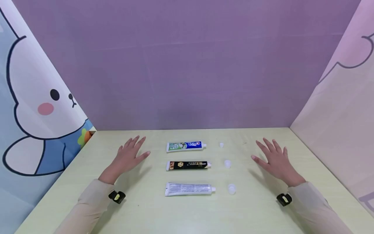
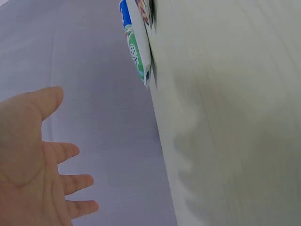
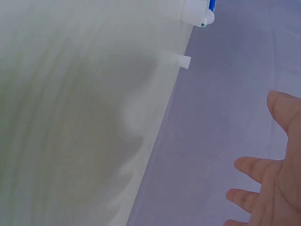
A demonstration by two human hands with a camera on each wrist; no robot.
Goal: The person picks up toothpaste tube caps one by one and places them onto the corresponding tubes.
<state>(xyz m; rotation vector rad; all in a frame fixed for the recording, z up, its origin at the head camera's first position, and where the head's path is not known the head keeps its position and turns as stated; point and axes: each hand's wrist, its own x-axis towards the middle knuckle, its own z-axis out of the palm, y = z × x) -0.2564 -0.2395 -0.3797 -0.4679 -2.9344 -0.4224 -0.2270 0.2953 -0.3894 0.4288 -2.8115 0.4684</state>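
Three toothpaste tubes lie in a column on the table, nozzles to the right. Farthest is a green and blue tube (image 1: 184,146), then a black tube (image 1: 188,165), and nearest a white tube (image 1: 189,189). Beside each nozzle, apart from it, sits a white cap: a small cap (image 1: 221,145), a middle cap (image 1: 227,163) and a near cap (image 1: 231,188). My left hand (image 1: 127,157) is held over the table left of the tubes, fingers spread. To the right of the caps, my right hand (image 1: 275,161) also has its fingers spread and holds nothing.
The pale table (image 1: 193,217) ends at a purple backdrop (image 1: 187,65). A cartoon-printed cloth (image 1: 43,74) stands at the left and a pale panel (image 1: 344,113) at the right. Each wrist wears a small black device.
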